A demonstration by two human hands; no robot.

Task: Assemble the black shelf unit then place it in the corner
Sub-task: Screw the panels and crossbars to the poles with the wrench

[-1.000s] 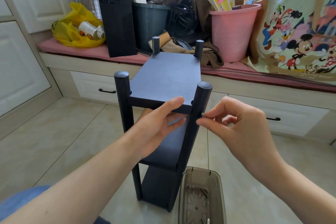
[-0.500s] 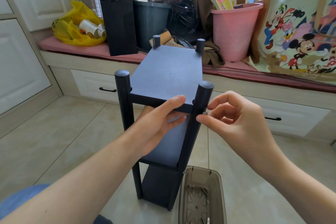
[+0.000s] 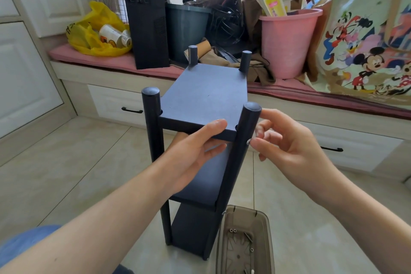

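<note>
Right hand (image 3: 295, 153) has raised its forefinger, still pinching the small silver screw (image 3: 248, 141); left hand (image 3: 191, 153) keeps gripping the black wooden three-tier shelf unit (image 3: 206, 93).

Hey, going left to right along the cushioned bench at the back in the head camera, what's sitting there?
yellow plastic bag → black computer tower → dark bin → pink bucket → cartoon-print bag
</note>
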